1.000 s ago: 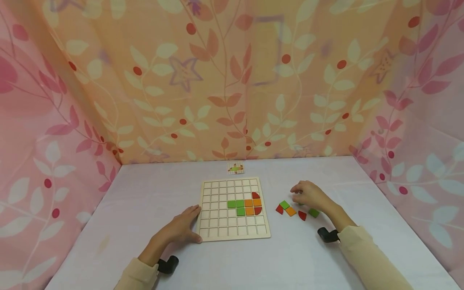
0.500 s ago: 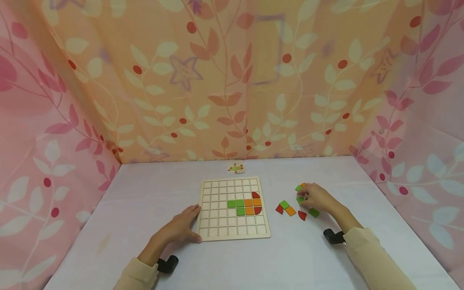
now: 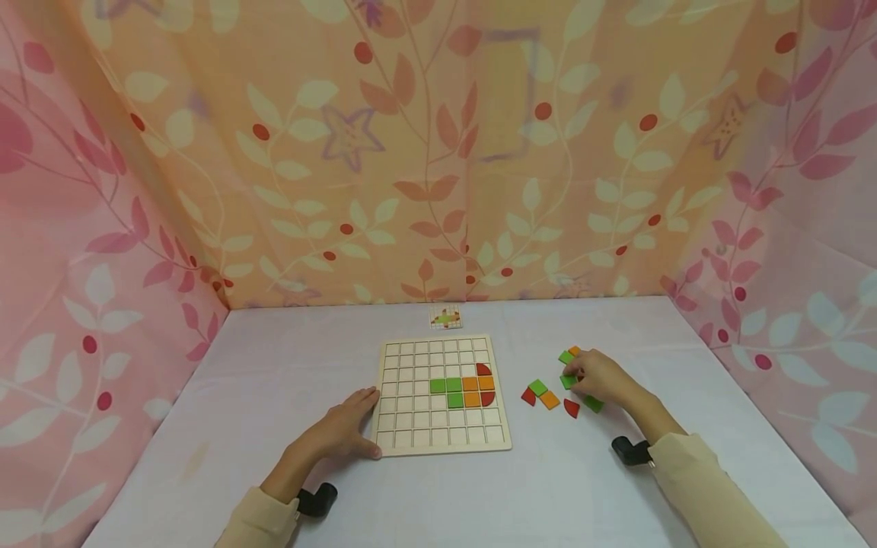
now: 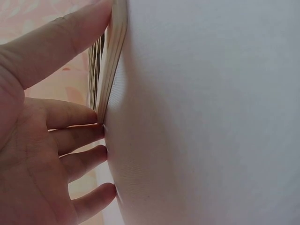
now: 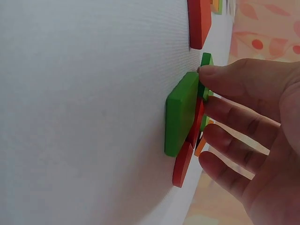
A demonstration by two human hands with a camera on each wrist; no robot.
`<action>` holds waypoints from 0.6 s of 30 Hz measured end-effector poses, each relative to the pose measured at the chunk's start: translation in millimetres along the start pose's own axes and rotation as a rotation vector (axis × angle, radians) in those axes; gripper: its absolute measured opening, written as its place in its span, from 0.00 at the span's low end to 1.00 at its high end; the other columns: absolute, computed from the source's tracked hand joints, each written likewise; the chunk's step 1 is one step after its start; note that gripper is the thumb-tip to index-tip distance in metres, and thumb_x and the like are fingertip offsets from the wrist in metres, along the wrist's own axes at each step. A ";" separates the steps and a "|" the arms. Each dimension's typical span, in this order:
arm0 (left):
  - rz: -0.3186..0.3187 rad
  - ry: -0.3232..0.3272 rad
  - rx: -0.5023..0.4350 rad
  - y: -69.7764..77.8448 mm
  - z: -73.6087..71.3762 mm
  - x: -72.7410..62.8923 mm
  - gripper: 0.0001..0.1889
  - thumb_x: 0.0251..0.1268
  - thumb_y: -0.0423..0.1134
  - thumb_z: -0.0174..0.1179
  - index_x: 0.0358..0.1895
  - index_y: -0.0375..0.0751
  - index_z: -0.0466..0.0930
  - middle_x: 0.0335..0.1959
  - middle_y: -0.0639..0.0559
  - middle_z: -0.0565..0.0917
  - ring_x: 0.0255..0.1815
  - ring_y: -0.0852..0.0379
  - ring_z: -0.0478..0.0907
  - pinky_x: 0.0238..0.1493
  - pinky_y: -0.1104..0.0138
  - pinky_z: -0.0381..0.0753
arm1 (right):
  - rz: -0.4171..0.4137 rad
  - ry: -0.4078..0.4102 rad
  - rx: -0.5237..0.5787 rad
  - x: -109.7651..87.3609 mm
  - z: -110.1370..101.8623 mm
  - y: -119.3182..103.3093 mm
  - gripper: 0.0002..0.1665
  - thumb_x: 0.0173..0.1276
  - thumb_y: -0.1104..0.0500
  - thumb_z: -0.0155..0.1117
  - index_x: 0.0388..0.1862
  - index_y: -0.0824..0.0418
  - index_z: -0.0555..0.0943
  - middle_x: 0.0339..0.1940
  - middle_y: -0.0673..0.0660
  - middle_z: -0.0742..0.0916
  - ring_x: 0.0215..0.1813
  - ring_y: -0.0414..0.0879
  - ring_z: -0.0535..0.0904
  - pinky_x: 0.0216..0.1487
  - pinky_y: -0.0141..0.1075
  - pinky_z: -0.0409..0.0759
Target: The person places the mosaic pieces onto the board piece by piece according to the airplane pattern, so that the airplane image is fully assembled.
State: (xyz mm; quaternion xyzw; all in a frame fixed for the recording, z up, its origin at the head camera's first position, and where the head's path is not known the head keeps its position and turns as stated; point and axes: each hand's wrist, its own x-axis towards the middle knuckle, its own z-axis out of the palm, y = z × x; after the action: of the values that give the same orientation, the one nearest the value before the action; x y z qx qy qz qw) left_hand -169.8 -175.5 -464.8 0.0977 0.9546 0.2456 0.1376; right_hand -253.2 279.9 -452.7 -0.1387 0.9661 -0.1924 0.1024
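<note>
**Leaf Print on Three Sides, Seen From Afar**

Watching by remote feed, I see a white counter [image 3: 438, 502] running back to a peach-orange printed hanging [image 3: 411, 175], creased in places and patterned with pale leaves, red dots and purple-outlined stars. A left pink leaf-printed hanging [image 3: 62, 266] and a right pink leaf-printed hanging [image 3: 815, 251] flank the counter. My wrist views show fine ripples in its surface; a faint tan mark [image 3: 195, 460] lies toward its left side.

Near the middle lies a square, pale wooden grid board [image 3: 404, 418]. From its centre to its right side sit three green square tiles [image 3: 454, 384], three orange square tiles [image 3: 472, 399] and two red quarter-round tiles [image 3: 487, 399]. Behind it, a small printed card [image 3: 446, 317] lies near the counter's back edge.

The left hand [image 3: 341, 428], fingers and thumb spread wide, rests against the board's left edge. Right of the board, the right hand [image 3: 601, 374] has its thumb and fingers narrowed at a loose green square tile [image 3: 568, 380]; I cannot tell whether they pinch it. More loose tiles lie about it: green and orange ones [image 3: 565, 356] just beyond, a red quarter-round one [image 3: 572, 409] on the near side, and a green, orange and red cluster [image 3: 537, 387] toward the board. Both arms wear beige sleeves [image 3: 709, 487].
</note>
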 end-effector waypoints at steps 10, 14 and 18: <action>0.016 -0.021 0.007 -1.1 -4.0 1.0 0.55 0.40 0.44 0.79 0.74 0.33 0.58 0.76 0.37 0.59 0.78 0.36 0.53 0.72 0.39 0.56 | 0.012 0.000 -0.006 0.6 -2.6 -4.2 0.13 0.56 0.66 0.71 0.42 0.64 0.87 0.39 0.57 0.86 0.39 0.49 0.73 0.37 0.36 0.79; 0.020 -0.020 0.010 -2.2 -2.9 0.7 0.54 0.40 0.44 0.79 0.73 0.32 0.59 0.76 0.38 0.59 0.78 0.36 0.53 0.72 0.38 0.56 | 0.002 0.000 -0.013 0.0 -2.9 -4.2 0.13 0.55 0.66 0.71 0.42 0.65 0.87 0.40 0.58 0.86 0.39 0.49 0.73 0.37 0.37 0.78; 0.015 -0.020 0.008 -2.7 -1.1 0.5 0.54 0.39 0.44 0.79 0.73 0.33 0.59 0.77 0.38 0.59 0.78 0.37 0.53 0.73 0.39 0.56 | -0.016 -0.003 -0.019 -0.4 -2.0 -3.3 0.13 0.56 0.66 0.71 0.41 0.65 0.87 0.41 0.58 0.86 0.39 0.48 0.73 0.40 0.38 0.79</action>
State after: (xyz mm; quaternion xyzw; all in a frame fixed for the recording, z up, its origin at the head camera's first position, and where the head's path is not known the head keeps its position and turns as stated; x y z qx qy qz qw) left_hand -170.9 -178.2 -465.3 0.1080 0.9533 0.2421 0.1449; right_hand -252.5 277.8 -449.5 -0.1476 0.9665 -0.1838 0.1011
